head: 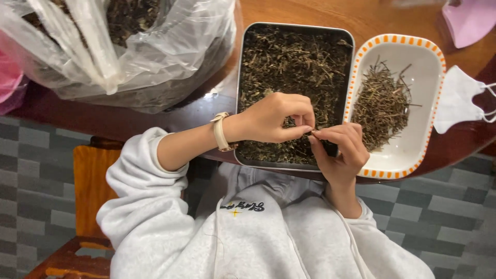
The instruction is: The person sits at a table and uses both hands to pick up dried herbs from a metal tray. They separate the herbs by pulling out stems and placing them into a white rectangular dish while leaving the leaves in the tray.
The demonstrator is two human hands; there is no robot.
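Both hands, left hand (274, 120) and right hand (342, 150), pinch one dried stem (312, 132) over the metal tray (294, 31).

One view only, head-worn, looking steeply down over the wearer's own chest and forearms. Close range: grey sweatshirt (248, 232) fills the bottom of frame, the near edge of the round wooden table (361, 15) crosses mid-frame. Far side of the table runs off the top edge. Left hand (274, 119) and right hand (341, 150) meet near centre, so the lens is aimed at them. Metal tray (294, 31) sits centre, white dish (429, 77) right, plastic bag (129, 51) far left, cropped. Grey tiled floor (36, 170) shows at both lower sides. No second view to overlap.
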